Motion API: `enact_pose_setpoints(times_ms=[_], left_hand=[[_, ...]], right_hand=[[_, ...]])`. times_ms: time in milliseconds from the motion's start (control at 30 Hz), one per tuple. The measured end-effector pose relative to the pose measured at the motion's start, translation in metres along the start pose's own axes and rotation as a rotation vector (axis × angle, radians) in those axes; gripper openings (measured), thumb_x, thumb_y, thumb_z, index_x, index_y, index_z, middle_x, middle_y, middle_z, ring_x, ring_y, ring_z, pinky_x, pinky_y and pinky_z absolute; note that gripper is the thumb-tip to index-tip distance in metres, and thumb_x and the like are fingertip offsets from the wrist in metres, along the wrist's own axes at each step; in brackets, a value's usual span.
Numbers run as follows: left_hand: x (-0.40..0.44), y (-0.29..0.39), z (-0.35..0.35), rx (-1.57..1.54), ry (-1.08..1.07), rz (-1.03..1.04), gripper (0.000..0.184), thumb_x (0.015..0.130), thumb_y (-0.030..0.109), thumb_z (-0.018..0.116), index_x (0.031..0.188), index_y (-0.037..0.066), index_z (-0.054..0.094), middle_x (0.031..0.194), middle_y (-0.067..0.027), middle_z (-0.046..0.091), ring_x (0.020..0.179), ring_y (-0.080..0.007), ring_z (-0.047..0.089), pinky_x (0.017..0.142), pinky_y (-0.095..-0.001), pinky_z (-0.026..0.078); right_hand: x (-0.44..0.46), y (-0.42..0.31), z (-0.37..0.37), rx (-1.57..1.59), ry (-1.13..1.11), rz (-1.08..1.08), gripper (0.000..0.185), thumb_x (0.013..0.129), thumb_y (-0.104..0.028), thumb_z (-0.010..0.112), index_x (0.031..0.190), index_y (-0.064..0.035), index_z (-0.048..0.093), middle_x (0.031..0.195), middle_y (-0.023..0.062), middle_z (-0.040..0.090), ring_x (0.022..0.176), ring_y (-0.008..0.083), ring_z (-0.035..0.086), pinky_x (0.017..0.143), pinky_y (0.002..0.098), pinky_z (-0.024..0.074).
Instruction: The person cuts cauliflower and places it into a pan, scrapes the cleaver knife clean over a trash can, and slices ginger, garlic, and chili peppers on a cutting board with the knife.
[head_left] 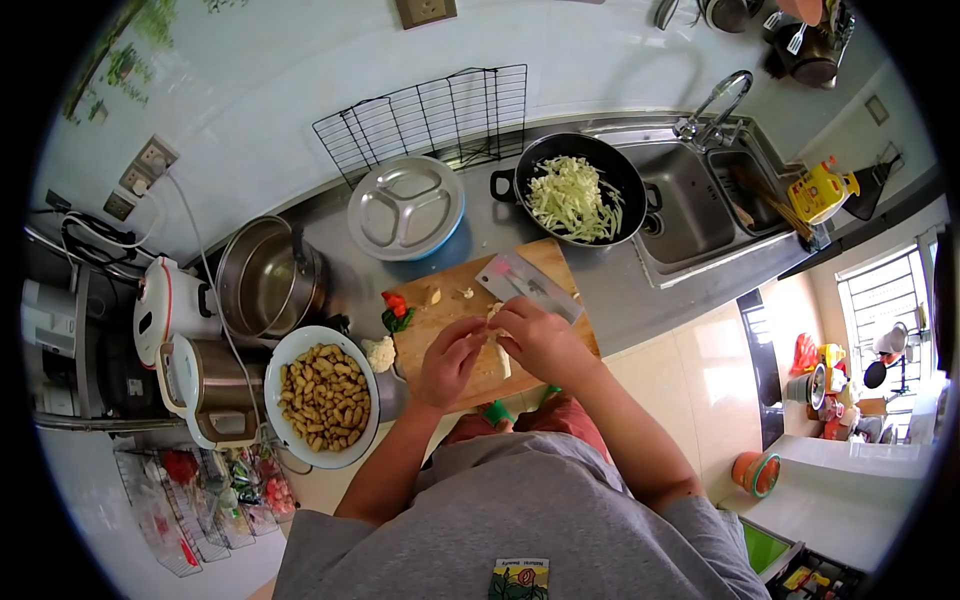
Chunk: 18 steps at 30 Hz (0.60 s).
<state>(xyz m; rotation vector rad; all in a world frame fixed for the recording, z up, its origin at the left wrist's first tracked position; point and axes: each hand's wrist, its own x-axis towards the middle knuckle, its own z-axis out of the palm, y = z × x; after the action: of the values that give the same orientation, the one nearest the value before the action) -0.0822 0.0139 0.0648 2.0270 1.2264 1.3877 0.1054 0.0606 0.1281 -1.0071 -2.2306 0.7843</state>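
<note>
Wooden board (452, 285) lies beneath the left hand (452, 362) and right hand (540, 338), fingertips together, pinched item unclear; cauliflower (380, 354) beside it, pan (615, 172) beyond it.

At the centre of the frame, the fingers of the left hand (452, 362) and right hand (545, 342) mostly hide whatever pale bit lies between their tips, so we cannot name it. We lose part of the knife (540, 290) under the right hand. The shirt patch (519, 579) runs off the bottom edge. Lower left, the bags (240, 490) are too blurred for us to tell their contents.
</note>
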Motion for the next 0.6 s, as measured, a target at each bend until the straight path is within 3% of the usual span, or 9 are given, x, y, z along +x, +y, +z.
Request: enact_pose_setpoints(times_ms=[167,300,400,600], left_hand=[[0.01,0.001,0.003,-0.008,-0.043,0.002,0.016,0.085,-0.006,0.065,0.099,0.001,0.064,0.115,-0.0157,0.063,0.103,-0.029,0.065,0.083,-0.0339,0.055],[0.016,-0.003,0.008,-0.003,-0.075,0.018,0.017,0.085,-0.006,0.065,0.1,0.001,0.063,0.114,-0.0156,0.063,0.104,-0.0295,0.065,0.084,-0.0346,0.055],[0.024,-0.003,0.016,-0.035,-0.065,0.029,0.016,0.085,-0.006,0.065,0.099,0.002,0.063,0.113,-0.0155,0.064,0.104,-0.0303,0.065,0.084,-0.035,0.055],[0.057,0.007,0.042,-0.108,-0.095,-0.017,0.017,0.087,-0.007,0.062,0.101,0.001,0.06,0.112,-0.015,0.064,0.102,-0.0294,0.066,0.08,-0.0337,0.055]], right_hand=[[0.004,0.008,-0.011,-0.164,-0.028,-0.094,0.013,0.081,-0.009,0.065,0.092,-0.0059,0.059,0.089,0.0115,0.059,0.079,0.0308,0.063,0.067,0.0414,0.0522],[0.003,0.014,-0.018,-0.218,-0.043,-0.09,0.011,0.083,-0.011,0.063,0.091,-0.0057,0.059,0.084,0.012,0.059,0.078,0.0314,0.063,0.066,0.0412,0.052],[0.001,0.02,-0.022,-0.28,-0.018,-0.038,0.01,0.085,-0.015,0.063,0.088,-0.0056,0.06,0.08,0.0131,0.06,0.076,0.032,0.063,0.066,0.0417,0.0519],[-0.003,0.034,-0.052,-0.063,0.12,0.156,0.011,0.087,-0.011,0.064,0.091,-0.0006,0.066,0.084,0.0177,0.065,0.077,0.0332,0.065,0.068,0.0396,0.0524]])
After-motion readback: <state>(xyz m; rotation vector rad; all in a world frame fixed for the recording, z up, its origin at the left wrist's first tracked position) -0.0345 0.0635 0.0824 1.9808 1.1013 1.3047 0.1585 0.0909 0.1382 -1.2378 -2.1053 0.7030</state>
